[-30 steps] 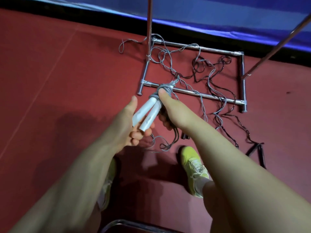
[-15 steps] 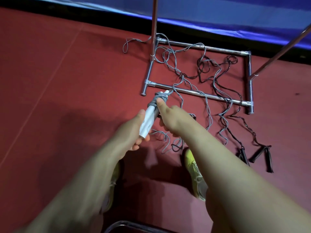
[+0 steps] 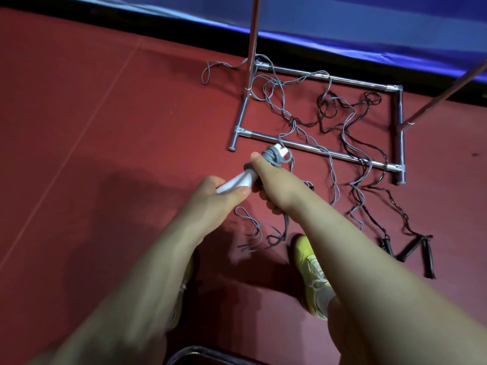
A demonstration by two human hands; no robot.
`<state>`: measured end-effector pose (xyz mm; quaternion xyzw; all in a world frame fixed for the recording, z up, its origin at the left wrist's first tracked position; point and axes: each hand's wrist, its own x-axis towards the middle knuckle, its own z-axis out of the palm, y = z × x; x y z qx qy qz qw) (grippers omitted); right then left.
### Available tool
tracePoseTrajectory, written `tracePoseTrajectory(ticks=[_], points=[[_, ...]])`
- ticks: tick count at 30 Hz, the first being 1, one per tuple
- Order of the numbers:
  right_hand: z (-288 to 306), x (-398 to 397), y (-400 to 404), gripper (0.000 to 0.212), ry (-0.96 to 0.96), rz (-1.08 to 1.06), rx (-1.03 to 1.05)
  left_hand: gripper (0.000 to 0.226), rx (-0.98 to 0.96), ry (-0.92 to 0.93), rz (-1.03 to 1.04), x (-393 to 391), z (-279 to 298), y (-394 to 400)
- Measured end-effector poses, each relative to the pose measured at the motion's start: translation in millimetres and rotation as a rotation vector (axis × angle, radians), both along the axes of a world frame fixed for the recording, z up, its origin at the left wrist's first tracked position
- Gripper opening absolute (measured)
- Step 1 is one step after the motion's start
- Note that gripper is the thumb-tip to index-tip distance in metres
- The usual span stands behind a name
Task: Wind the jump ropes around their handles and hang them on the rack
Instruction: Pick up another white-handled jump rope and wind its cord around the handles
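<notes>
My left hand point(image 3: 218, 198) grips the lower ends of the white handles point(image 3: 238, 181) of a grey jump rope. Several grey turns point(image 3: 272, 158) are wound around the handles' upper ends. My right hand point(image 3: 274, 180) holds the handles just below the turns, thumb pressed along them, and the grey rope point(image 3: 284, 225) hangs from under its fingers. The loose grey cord trails across the chrome rack base point(image 3: 311, 150) on the floor. A black jump rope point(image 3: 369, 159) lies tangled over the same base, its black handles point(image 3: 411, 251) resting on the floor at right.
The floor is red point(image 3: 105, 127), with a blue mat edge point(image 3: 342, 30) at the back. Two rack uprights point(image 3: 253, 35) rise from the base. My yellow shoes point(image 3: 311, 272) stand below the hands. A chrome curved bar point(image 3: 200, 355) shows at the bottom edge.
The handles have tilted and moved with both hands down and left in view. My right hand has brought the grey rope around the handles, adding to the turns.
</notes>
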<state>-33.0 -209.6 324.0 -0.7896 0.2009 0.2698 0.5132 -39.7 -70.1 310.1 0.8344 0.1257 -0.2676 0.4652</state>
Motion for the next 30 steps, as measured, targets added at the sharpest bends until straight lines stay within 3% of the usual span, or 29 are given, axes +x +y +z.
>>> tracePoseTrajectory(ticks=[4,7,9,12,16,19,24,30], points=[[0,3,1,0.054,-0.151,-0.041,0.007,0.038,-0.134,0.034,0.020,1,2,0],[0,3,-1,0.051,-0.230,-0.151,0.128,0.030,-0.414,0.220,0.111,1,15,-1],[2,3,-1,0.036,-0.249,-0.225,0.249,0.058,-0.628,0.411,0.134,1,26,0],[3,1,-3,0.038,-0.218,-0.303,0.429,0.087,-0.900,0.633,0.089,-2,35,-1],[1,1,1,0.039,-0.258,-0.244,0.499,0.077,-1.048,0.714,0.013,-9,33,-4],[0,2,3,0.061,-0.309,-0.178,0.452,0.069,-0.942,0.675,0.084,-3,33,-3],[-3,2,-2,0.056,-0.209,0.068,0.170,0.071,-0.666,0.569,0.101,3,31,2],[-5,1,-5,0.063,-0.172,0.112,0.001,0.072,-0.428,0.490,0.037,1,27,-3]])
